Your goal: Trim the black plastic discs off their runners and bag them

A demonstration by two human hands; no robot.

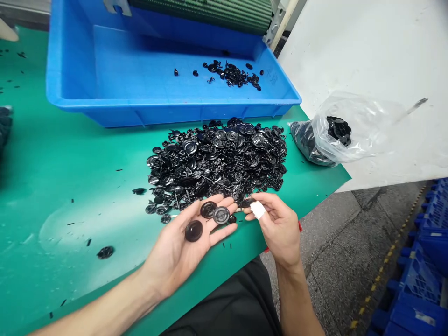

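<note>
My left hand (187,238) lies palm up over the green table's near edge, fingers spread, with three black round plastic discs (208,210) resting on the palm and fingers. Just to its right, my right hand (276,224), thumb wrapped in white tape, pinches one black disc (247,202) between thumb and fingers. Both hands sit at the near side of a big heap of black plastic discs with stems (217,161) on the green table (70,186).
A blue tray (105,100) behind the heap holds a small scatter of black parts (233,74). A clear plastic bag (345,128) with more black parts lies on a white surface at right. Stray discs and bits lie on the table. Blue crates (420,270) stand on the floor at right.
</note>
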